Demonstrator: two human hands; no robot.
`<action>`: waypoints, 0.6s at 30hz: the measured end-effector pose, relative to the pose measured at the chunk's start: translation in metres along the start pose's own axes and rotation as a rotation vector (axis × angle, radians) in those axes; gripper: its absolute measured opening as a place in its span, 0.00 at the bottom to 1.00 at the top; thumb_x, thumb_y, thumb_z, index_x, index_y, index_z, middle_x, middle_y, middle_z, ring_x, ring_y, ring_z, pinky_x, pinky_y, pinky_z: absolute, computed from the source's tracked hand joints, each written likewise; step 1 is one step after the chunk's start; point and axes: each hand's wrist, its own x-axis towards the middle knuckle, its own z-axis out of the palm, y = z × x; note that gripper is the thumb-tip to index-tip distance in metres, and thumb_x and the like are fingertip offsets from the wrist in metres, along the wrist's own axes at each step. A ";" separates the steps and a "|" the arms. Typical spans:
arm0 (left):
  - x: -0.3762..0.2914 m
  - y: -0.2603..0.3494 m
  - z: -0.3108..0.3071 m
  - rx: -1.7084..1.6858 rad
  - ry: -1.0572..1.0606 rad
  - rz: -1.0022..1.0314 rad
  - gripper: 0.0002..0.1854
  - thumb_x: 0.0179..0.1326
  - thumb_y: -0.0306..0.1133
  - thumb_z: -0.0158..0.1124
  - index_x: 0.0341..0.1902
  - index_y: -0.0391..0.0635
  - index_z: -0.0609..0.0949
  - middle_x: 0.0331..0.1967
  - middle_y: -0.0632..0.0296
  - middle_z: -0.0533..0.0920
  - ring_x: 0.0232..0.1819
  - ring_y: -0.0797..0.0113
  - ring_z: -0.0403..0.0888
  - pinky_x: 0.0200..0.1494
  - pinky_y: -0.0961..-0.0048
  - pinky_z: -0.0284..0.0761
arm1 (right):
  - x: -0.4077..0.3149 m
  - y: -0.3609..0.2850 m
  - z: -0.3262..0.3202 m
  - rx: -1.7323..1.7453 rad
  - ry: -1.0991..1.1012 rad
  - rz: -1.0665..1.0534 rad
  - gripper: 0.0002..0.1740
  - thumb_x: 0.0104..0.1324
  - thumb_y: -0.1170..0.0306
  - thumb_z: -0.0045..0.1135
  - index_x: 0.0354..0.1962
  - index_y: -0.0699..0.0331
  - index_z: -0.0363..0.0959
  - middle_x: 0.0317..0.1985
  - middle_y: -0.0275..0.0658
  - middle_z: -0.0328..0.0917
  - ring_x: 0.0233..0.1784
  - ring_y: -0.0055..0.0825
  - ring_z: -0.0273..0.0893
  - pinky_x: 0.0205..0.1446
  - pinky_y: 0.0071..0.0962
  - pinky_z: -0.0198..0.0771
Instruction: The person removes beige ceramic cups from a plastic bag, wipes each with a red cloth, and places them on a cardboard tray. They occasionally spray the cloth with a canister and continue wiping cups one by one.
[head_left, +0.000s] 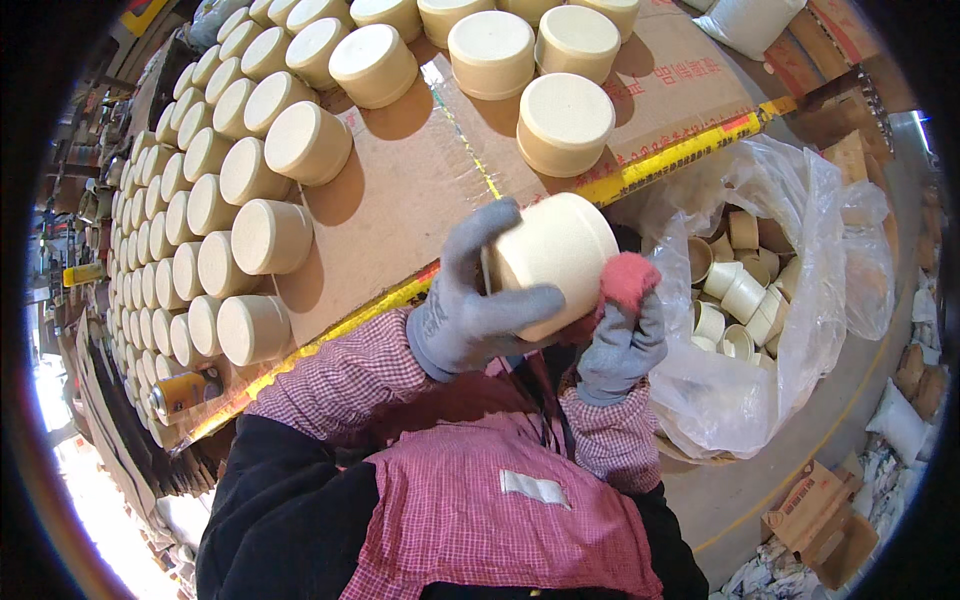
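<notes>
My left hand (480, 300), in a grey work glove, is shut on a cream ceramic pot (559, 255), with the thumb and fingers spread around its side. In my right hand (622, 345), gloved in grey too, is a pinkish-red sponge or cloth pad (630, 279), held right against the pot's right side. The pot is tilted in front of my chest, just off the near edge of the cardboard-covered table (390, 195). Upside-down pots of the same cream colour stand beyond it, one of them the nearby pot (566, 124).
Rows of pots (255, 236) fill the table's left and far parts. Yellow printed tape (675, 161) runs along its edge. A yellow can (184, 394) lies at the left corner. To my right stands a clear plastic bag (727, 405) holding several pots; a cardboard box (817, 517) is on the floor.
</notes>
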 end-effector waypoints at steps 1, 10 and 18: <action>-0.002 0.001 -0.001 -0.022 -0.049 0.007 0.48 0.33 0.43 0.91 0.64 0.62 0.79 0.74 0.41 0.58 0.72 0.37 0.64 0.72 0.50 0.65 | 0.000 0.001 -0.003 0.000 -0.030 -0.100 0.12 0.64 0.76 0.59 0.45 0.69 0.80 0.47 0.48 0.82 0.48 0.40 0.83 0.51 0.33 0.78; 0.020 -0.003 -0.010 -0.179 -0.245 -0.071 0.42 0.44 0.37 0.86 0.66 0.60 0.77 0.68 0.42 0.66 0.67 0.38 0.71 0.67 0.50 0.73 | 0.012 -0.020 -0.011 0.057 -0.171 0.183 0.13 0.72 0.69 0.58 0.49 0.69 0.79 0.34 0.35 0.80 0.36 0.23 0.78 0.42 0.24 0.73; 0.057 -0.008 -0.049 0.600 -0.498 -0.270 0.44 0.48 0.41 0.80 0.72 0.68 0.74 0.74 0.44 0.63 0.65 0.36 0.71 0.66 0.48 0.73 | 0.077 0.017 0.020 0.251 -0.322 0.463 0.21 0.76 0.70 0.55 0.63 0.69 0.71 0.40 0.34 0.82 0.18 0.11 0.69 0.18 0.15 0.64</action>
